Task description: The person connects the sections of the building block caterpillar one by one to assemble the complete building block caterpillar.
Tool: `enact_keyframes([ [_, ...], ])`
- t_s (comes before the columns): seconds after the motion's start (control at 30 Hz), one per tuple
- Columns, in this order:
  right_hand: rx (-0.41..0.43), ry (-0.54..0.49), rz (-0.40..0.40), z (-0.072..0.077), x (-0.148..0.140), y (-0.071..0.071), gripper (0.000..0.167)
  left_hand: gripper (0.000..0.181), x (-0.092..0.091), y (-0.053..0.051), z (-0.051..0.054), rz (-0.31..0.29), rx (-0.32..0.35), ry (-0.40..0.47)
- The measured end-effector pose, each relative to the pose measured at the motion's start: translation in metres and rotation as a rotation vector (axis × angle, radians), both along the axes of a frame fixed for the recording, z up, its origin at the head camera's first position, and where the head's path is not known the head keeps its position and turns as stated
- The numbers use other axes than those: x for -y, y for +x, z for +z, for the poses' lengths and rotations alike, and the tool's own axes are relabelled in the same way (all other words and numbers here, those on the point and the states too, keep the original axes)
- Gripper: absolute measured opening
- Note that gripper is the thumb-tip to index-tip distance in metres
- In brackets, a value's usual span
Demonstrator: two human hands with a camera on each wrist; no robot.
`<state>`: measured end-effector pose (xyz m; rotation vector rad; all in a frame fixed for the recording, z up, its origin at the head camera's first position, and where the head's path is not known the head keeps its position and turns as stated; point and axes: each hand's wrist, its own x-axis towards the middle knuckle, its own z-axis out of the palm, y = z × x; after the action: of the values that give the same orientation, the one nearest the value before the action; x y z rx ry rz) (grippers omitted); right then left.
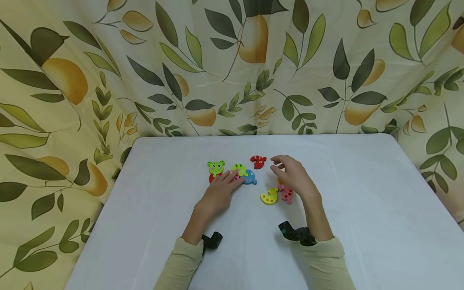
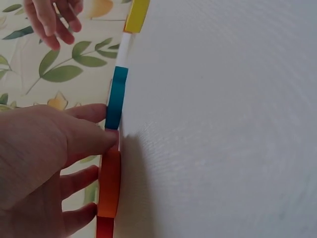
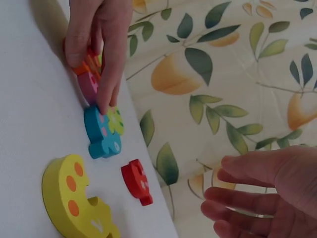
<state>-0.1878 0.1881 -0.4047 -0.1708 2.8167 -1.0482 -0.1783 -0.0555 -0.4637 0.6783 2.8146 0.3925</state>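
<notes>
Touching a row of painted pieces on the white table (image 1: pixel 152 225), my left hand (image 1: pixel 217 195) spreads its fingers while my right hand (image 1: pixel 291 173) hangs raised, holding nothing

From my remote post, I see the left fingers apart, between the green animal-face piece (image 1: pixel 216 166) and the blue piece (image 1: pixel 249 177), which meets a light green piece (image 1: pixel 239 169); the right fingers bend loosely, also apart, near a red piece (image 1: pixel 258 162), with a yellow piece (image 1: pixel 269 197) just beside a pink spotted piece (image 1: pixel 286 194) below
</notes>
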Motion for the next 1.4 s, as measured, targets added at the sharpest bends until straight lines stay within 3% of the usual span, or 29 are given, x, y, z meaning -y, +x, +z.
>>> enact_keyframes([
  [0.13,0.011,0.006,0.018,0.005,0.002,0.003,0.042,0.045,0.001,0.000,0.002,-0.007,0.003,0.037],
  [0.33,0.089,0.057,0.109,0.010,0.003,0.007,0.047,0.045,0.002,0.000,0.002,-0.025,-0.013,0.043],
  [0.53,0.041,0.157,0.141,0.008,0.006,0.012,0.053,0.044,0.003,-0.002,0.001,-0.015,-0.026,0.044],
  [0.67,0.006,0.212,0.174,-0.001,0.003,0.024,0.059,0.045,0.003,-0.003,0.001,-0.007,-0.038,0.048],
  [0.9,-0.035,0.234,0.259,-0.033,-0.008,0.055,0.062,0.046,0.003,0.000,0.001,-0.034,-0.013,0.045],
  [1.07,-0.085,0.307,0.320,-0.041,-0.006,0.061,0.053,0.047,0.004,0.002,-0.001,-0.036,-0.002,0.035],
  [1.2,-0.088,0.315,0.316,-0.039,-0.002,0.059,0.045,0.046,0.004,0.002,0.000,-0.031,-0.004,0.049],
  [1.4,-0.041,0.275,0.217,-0.041,0.006,0.049,0.040,0.046,0.003,0.002,0.001,-0.026,-0.003,0.049],
])
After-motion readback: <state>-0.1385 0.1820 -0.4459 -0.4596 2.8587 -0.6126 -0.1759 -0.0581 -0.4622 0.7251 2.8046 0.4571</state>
